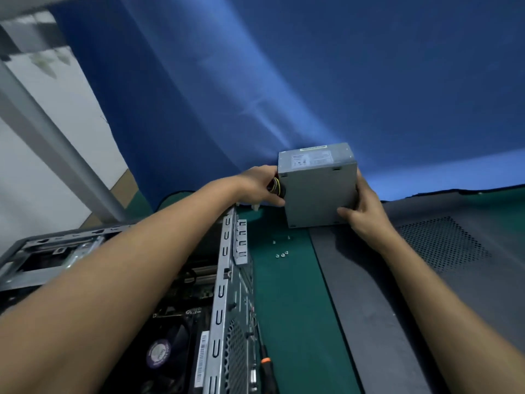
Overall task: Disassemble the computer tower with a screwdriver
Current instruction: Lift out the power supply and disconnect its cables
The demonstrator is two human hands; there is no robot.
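**PSU is out, now where do we park it?**

We've got the power supply (318,191) in both hands at the far end of the green mat (292,308). It's past the computer tower (224,280) and right by the side panel (426,265), which is lying flat. Our left hand (260,184) wraps the cable end, fingers over the wire bundle (277,186). Our right hand (366,209) clamps the opposite lower corner, thumb on the big face. We can't tell if the bottom edge is touching the mat.

Our tip for this bit: set it down flat, clear of the loose screws (281,255) just in front of it, and make sure the wires don't snag on the case edge. The screwdriver (267,365) lies beside the tower near us, so leave it there until our hands are free.
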